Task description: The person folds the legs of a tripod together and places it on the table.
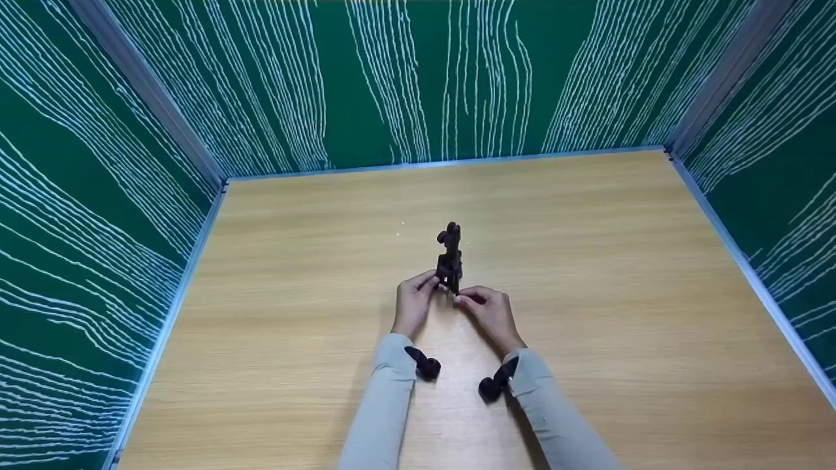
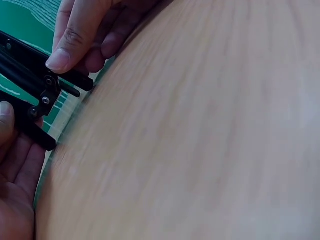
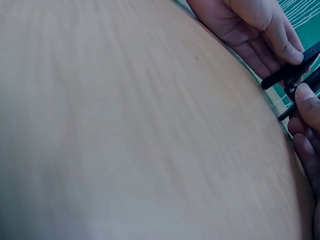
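A small black tripod point(image 1: 449, 261) stands out from between both hands, its knobbed head pointing away over the table. My left hand point(image 1: 414, 301) grips one of its legs, thumb on top; in the left wrist view the left hand point(image 2: 17, 185) lies under the spread leg. The right hand point(image 1: 491, 313) pinches another leg between thumb and fingers, and its thumb point(image 2: 70, 45) presses near the leg's end. Hinge screws show where the legs meet. In the right wrist view, the tripod leg point(image 3: 285, 75) lies against the left hand's fingers.
A wood-grain table point(image 1: 294, 365) spreads beneath the hands. Green panels point(image 1: 353, 85) with pale wavy lines enclose its back and sides, edged with metal framing. Tiny pale specks lie beyond the tripod. Black wrist cameras point(image 1: 428, 369) sit on both sleeves.
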`<control>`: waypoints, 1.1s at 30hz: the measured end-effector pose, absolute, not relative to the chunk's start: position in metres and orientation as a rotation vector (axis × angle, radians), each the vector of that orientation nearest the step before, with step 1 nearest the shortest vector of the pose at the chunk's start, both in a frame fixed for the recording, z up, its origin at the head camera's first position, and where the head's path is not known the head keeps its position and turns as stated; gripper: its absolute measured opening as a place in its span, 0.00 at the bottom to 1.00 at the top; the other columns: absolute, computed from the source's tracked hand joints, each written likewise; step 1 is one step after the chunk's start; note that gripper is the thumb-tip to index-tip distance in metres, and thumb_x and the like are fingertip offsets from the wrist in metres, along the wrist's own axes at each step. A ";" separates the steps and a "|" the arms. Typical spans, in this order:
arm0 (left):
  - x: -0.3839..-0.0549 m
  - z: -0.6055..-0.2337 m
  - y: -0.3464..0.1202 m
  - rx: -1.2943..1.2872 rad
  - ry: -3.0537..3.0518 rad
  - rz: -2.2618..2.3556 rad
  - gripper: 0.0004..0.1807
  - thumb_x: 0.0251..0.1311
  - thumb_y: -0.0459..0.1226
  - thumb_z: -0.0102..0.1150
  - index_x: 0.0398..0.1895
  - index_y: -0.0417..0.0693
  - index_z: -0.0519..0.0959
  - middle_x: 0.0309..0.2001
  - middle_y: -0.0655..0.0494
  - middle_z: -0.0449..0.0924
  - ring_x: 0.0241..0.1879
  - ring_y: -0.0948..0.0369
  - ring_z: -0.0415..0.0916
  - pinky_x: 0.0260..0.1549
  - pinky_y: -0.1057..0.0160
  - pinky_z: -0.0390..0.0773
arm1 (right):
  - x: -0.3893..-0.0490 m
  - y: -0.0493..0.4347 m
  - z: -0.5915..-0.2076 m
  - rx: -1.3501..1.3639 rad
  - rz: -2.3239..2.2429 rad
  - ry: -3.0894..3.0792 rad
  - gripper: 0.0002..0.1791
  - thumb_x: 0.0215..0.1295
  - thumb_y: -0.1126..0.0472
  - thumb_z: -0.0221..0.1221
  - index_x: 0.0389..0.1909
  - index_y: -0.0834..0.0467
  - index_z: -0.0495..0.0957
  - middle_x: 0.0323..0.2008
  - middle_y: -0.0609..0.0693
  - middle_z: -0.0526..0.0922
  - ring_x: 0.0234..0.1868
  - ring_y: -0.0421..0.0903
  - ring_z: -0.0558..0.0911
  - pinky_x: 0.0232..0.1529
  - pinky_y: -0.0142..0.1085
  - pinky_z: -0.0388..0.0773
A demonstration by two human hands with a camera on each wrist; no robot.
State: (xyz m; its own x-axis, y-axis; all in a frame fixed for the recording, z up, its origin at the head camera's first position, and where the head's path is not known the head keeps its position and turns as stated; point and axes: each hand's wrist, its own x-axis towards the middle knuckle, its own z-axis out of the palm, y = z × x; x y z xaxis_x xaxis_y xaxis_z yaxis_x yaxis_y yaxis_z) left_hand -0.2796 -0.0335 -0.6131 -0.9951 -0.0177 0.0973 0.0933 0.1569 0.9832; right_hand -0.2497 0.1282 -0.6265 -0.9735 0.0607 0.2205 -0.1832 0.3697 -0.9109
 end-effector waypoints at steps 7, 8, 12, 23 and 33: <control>-0.284 -0.614 -0.034 -0.070 -2.321 -1.990 0.12 0.61 0.33 0.60 0.45 0.37 0.83 0.46 0.42 0.84 0.47 0.52 0.82 0.48 0.65 0.81 | -0.250 0.127 -0.626 0.141 1.640 -2.416 0.07 0.53 0.62 0.69 0.32 0.59 0.86 0.32 0.53 0.88 0.34 0.45 0.85 0.40 0.29 0.80; -0.284 -0.614 -0.033 -0.063 -2.318 -1.997 0.12 0.61 0.33 0.60 0.45 0.37 0.83 0.46 0.42 0.84 0.47 0.53 0.83 0.48 0.66 0.81 | -0.250 0.126 -0.626 0.143 1.635 -2.417 0.07 0.53 0.61 0.69 0.32 0.60 0.86 0.32 0.53 0.88 0.34 0.44 0.84 0.40 0.30 0.80; -0.284 -0.616 -0.032 -0.039 -2.296 -2.024 0.12 0.61 0.33 0.60 0.46 0.38 0.83 0.46 0.43 0.85 0.46 0.54 0.83 0.47 0.67 0.81 | -0.250 0.126 -0.626 0.149 1.616 -2.420 0.08 0.53 0.61 0.69 0.32 0.60 0.86 0.32 0.54 0.88 0.35 0.45 0.84 0.41 0.31 0.80; -0.262 -0.586 -0.034 -0.100 -2.260 -2.005 0.13 0.64 0.30 0.56 0.49 0.31 0.79 0.46 0.39 0.83 0.47 0.51 0.80 0.48 0.67 0.79 | -0.250 0.130 -0.627 0.118 1.692 -2.357 0.09 0.52 0.59 0.69 0.34 0.58 0.87 0.35 0.52 0.88 0.39 0.46 0.85 0.44 0.28 0.79; -0.264 -0.615 -0.028 0.036 -2.170 -2.041 0.20 0.63 0.33 0.58 0.58 0.36 0.72 0.54 0.41 0.74 0.52 0.52 0.75 0.55 0.61 0.76 | -0.253 0.134 -0.628 -0.056 1.793 -2.240 0.13 0.58 0.61 0.66 0.43 0.61 0.84 0.42 0.56 0.86 0.45 0.48 0.84 0.46 0.22 0.76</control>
